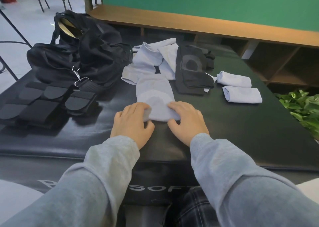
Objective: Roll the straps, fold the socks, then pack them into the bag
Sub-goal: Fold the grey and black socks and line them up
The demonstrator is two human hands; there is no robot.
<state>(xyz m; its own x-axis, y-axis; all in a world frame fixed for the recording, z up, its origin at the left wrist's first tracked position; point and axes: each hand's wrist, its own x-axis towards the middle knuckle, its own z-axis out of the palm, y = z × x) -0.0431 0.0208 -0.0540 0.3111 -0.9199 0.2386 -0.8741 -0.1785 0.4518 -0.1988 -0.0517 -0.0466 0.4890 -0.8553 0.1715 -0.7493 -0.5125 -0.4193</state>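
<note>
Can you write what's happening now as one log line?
step: folding sock | left hand, right hand: grip light blue sock | bag: open

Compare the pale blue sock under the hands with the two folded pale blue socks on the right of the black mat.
The pale blue sock under the hands lies stretched out long; the two folded pale blue socks are short, compact bundles. The left hand and right hand grip the long sock's near end, while the folded ones lie untouched. All share the same pale blue fabric and rest on the black mat.

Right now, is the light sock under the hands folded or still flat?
Partly folded: light sock has its near end rolled up under left hand and right hand; the far part lies flat.
</note>
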